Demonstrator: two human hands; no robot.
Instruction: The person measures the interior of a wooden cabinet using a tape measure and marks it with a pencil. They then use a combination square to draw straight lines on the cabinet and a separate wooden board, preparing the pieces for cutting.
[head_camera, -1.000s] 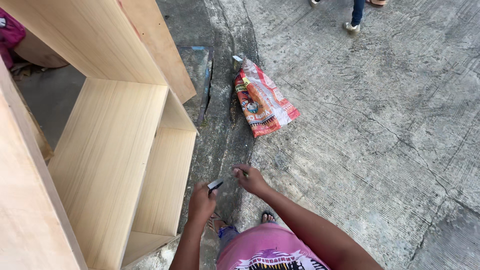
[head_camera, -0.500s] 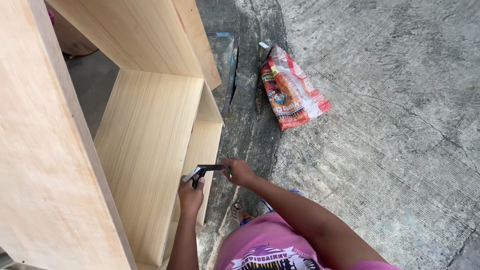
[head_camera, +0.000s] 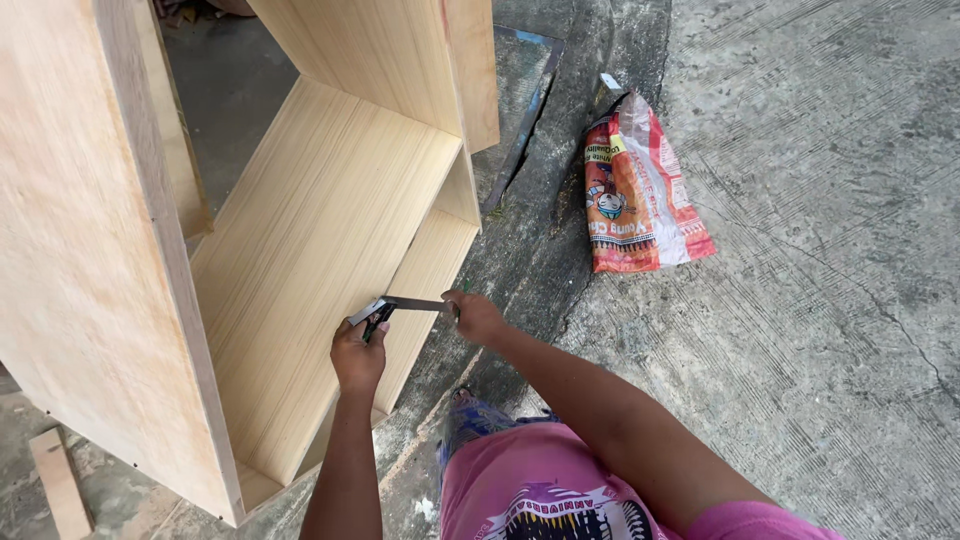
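I see left hand (head_camera: 358, 358) gripping black handle of metal try square (head_camera: 400, 306); right hand (head_camera: 474, 316) pinching blade end, against plywood cabinet (head_camera: 330, 230) edge. Printed sack (head_camera: 640, 190) on concrete floor (head_camera: 800, 300).

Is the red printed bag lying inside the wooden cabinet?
No, the red bag lies on the concrete ground, apart from the wooden cabinet.
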